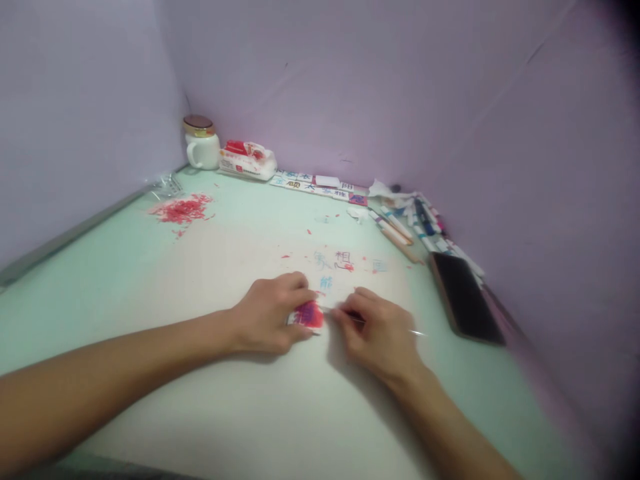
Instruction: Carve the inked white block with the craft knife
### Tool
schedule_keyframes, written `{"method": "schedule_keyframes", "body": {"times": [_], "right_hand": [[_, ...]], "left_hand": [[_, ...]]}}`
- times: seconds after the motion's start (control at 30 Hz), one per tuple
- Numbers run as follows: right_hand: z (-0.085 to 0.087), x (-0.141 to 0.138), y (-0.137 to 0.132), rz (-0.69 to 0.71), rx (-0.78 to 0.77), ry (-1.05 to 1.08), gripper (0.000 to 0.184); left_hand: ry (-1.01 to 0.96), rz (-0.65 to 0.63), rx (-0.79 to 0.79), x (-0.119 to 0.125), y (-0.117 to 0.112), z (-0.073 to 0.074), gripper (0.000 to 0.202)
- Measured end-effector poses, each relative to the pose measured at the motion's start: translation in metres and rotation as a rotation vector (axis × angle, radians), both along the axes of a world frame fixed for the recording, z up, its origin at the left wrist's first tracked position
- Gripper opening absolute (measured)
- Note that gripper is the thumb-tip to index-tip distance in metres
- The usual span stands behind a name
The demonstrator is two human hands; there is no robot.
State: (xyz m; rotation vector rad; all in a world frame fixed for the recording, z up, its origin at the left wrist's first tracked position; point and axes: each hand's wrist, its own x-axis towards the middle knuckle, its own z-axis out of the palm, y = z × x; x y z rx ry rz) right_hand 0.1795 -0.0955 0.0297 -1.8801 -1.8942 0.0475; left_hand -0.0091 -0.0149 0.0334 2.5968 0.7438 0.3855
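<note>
My left hand (274,312) is closed on a small white square tile (307,317), gripping it between thumb and fingers against the table. The tile's top face is coloured red, with a purple character on it. In my right hand (377,330) is a slim pen-like tool (417,333), pinched so that its tip points at the tile's right edge. Its shiny back end sticks out behind the hand, and the fingers hide most of the rest. Coloured characters (343,259) are written just beyond my hands, with small red crumbs scattered among them.
A pile of red shavings (184,209) lies at the left. Along the back stand a lidded white mug (204,148), a wipes packet (247,160) and a row of lettered tiles (315,189). Several markers (395,230) and a phone (466,297) lie at the right by the wall.
</note>
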Motion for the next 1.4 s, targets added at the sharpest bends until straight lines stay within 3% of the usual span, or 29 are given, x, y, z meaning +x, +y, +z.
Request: {"method": "schedule_keyframes", "body": {"times": [0.4,0.67,0.93,1.4], "right_hand": [[0.003,-0.002,0.003,0.000,-0.043,-0.032,0.018],[0.007,0.000,0.005,0.066,-0.019,-0.206,0.021],[0.010,0.005,0.011,0.131,-0.073,-0.135,0.021],[0.009,0.006,0.010,0.165,-0.030,-0.167,0.022]], "left_hand": [[0.001,-0.007,-0.005,0.000,0.001,0.000,0.036],[0.026,-0.014,-0.010,0.000,0.000,0.003,0.035],[0.010,-0.010,-0.017,-0.001,0.001,0.001,0.035],[-0.010,-0.011,0.003,-0.001,0.001,-0.002,0.035]]}}
